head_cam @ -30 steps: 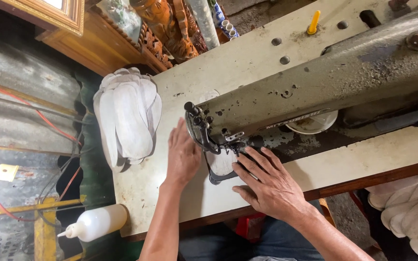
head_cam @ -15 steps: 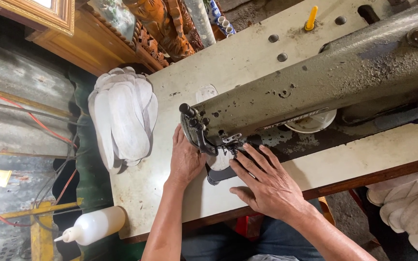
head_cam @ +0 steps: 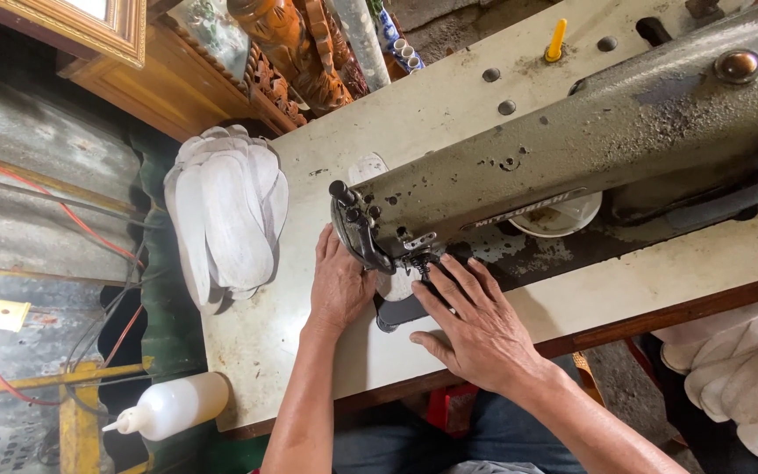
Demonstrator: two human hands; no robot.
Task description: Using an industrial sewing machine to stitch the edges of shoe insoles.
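**Both hands flat on a small workpiece under a sewing machine head**

Left hand [head_cam: 341, 285] lies palm down on the desk [head_cam: 309, 351], fingers together and stretched out, tips at the machine's needle end. Grip not closed on anything; it just presses flat. Right hand [head_cam: 475, 325] also palm down, fingers spread, fingertips [head_cam: 436, 272] touching the workpiece [head_cam: 396, 294] just beside the needle area. No pinch there either, open and pressing.

The workpiece is a small pale piece on a dark layer, lying between the two hands, right under the presser foot of the grey-green sewing machine [head_cam: 589, 140]. Most of it is hidden by the fingers and the machine head, so its shape is hard to tell.

Beyond the left hand, well apart, a stack of pale sole-shaped pieces [head_cam: 225, 219] overhangs the desk edge. Nearer the person than that hand, below the desk edge, a white squeeze bottle [head_cam: 173, 405] lies on its side. Past the right hand, a yellow peg [head_cam: 555, 39] stands on the desk behind the machine. White cloth bundle [head_cam: 739, 369] sits low, outside the right forearm.
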